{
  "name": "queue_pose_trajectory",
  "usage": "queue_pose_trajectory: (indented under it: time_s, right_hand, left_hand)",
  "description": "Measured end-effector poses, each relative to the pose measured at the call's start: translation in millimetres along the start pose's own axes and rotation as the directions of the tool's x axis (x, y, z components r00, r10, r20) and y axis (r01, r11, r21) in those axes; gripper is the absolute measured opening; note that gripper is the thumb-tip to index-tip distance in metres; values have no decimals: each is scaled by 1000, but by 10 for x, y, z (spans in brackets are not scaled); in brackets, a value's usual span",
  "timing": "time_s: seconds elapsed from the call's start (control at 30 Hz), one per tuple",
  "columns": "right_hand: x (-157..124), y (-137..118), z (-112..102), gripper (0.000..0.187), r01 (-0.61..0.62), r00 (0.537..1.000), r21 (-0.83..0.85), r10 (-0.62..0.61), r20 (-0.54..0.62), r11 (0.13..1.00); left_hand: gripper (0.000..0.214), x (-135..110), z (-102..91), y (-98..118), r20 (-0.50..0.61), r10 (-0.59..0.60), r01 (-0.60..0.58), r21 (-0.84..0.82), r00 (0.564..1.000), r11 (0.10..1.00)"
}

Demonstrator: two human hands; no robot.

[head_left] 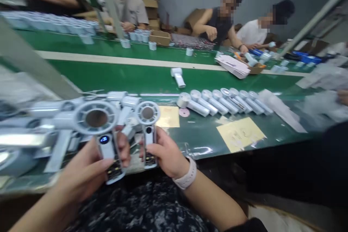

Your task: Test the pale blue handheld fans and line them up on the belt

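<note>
In my left hand (pixel 94 166) is a light blue handheld fan (pixel 107 148), its round head up and its small display lit. My thumb lies on the lower handle, where dark inner parts show. My right hand (pixel 168 154) grips a second handheld fan (pixel 148 136) of the same kind, thumb across its handle; its round display is dark. The lower handle of this one also shows its inside. Both fans are upright, side by side, just above the bench's near edge. Behind my left hand lies a pile of fan parts (pixel 63 116), partly blurred.
A row of fans (pixel 217 101) lies on the bench at right, near a yellow paper sheet (pixel 241 134). One fan (pixel 178 77) lies on the green conveyor belt (pixel 130 74). Several co-workers sit across it. A metal post (pixel 35 54) stands at left.
</note>
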State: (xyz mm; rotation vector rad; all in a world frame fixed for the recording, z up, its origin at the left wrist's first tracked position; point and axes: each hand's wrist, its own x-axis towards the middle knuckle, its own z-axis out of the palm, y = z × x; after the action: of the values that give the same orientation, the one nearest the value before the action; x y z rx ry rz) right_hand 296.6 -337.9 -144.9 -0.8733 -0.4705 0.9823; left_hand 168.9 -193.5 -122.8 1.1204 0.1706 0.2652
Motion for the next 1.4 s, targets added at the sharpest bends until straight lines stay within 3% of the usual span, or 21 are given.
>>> queue_pose_trajectory:
  time_s: [0.13, 0.33, 0.53, 0.7, 0.93, 1.27, 1.4]
  right_hand:
    - [-77, -1, 82, 40, -34, 998, 10, 33, 45, 999]
    - [-136, 6, 131, 35, -11, 999, -35, 12, 51, 999]
    - [-149, 93, 126, 29, -13, 1000, 15, 13, -8, 1000]
    - [-151, 93, 104, 31, -1, 997, 30, -1, 75, 1000]
    - [-147, 37, 111, 32, -31, 999, 61, 29, 35, 998]
    - [-197, -19, 81, 27, -59, 998, 40, 58, 27, 997]
    - [-171, 1, 70, 29, -36, 999, 52, 35, 20, 998]
  left_hand:
    - [44, -33, 88, 9, -56, 59, -61, -36, 997, 997]
    - [33, -52, 132, 15, -1, 54, -54, -30, 999, 998]
    - [42, 0, 112, -28, -216, 39, -64, -108, 976, 992]
    - [35, -67, 109, -25, -57, 41, -42, -23, 998, 999]
    - [32, -53, 152, 19, 30, 39, -38, -28, 999, 999]
    - [39, 13, 176, 3, -145, 63, -57, 48, 987, 997]
    - [31, -3, 230, 53, -204, 87, -73, 74, 975, 995]
